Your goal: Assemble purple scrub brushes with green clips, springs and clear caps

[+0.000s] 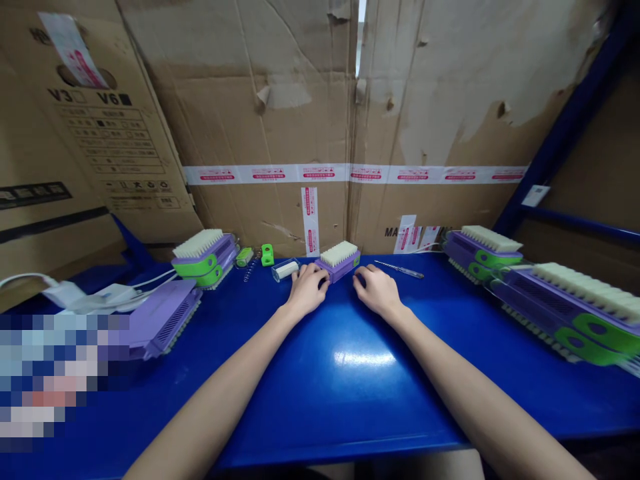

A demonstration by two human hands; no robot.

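Observation:
A small purple brush block with cream bristles stands on the blue table at its far middle. My left hand rests against the block's left end, fingers curled around it. My right hand lies just to the block's right, fingers bent toward it and touching or nearly touching its end. A short white cylinder in a clear holder lies just left of my left hand. A thin screwdriver lies to the right of my right hand.
A purple and green brush and a purple housing sit at the left. A row of purple and green brushes lines the right side. Small green parts and a spring lie near the cardboard wall.

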